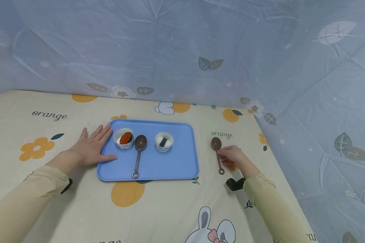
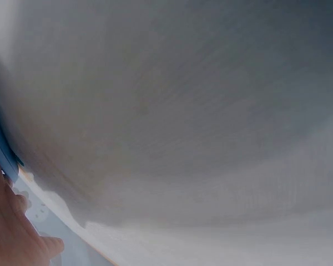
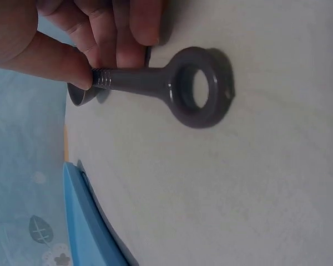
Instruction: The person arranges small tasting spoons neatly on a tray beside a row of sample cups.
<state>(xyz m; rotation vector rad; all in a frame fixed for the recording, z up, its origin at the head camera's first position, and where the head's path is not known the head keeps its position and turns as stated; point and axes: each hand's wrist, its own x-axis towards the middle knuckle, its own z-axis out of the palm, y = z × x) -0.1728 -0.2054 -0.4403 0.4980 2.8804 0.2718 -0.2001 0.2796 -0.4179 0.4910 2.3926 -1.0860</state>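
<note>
My left hand (image 1: 89, 150) rests with spread, straight fingers on the left edge of a blue tray (image 1: 179, 158). To the tray's right, my right hand (image 1: 231, 155) pinches the handle of a brown spoon (image 1: 216, 144) between thumb and fingers. In the right wrist view the spoon's ringed handle end (image 3: 139, 80) sticks out past the fingertips, close to the cloth. A second brown spoon (image 1: 140, 143) lies on the tray between two small white cups. The left cup (image 1: 124, 146) holds an orange-red topped piece (image 1: 126, 138); the right cup (image 1: 163, 149) holds a white rice ball with a black strip (image 1: 163, 141).
A cream cloth (image 1: 167, 202) printed with oranges, flowers and rabbits covers the table. Blue-grey fabric (image 1: 124, 44) with leaf prints hangs behind and along the right side. A black wrist-worn piece (image 1: 235, 184) sits beneath the right forearm.
</note>
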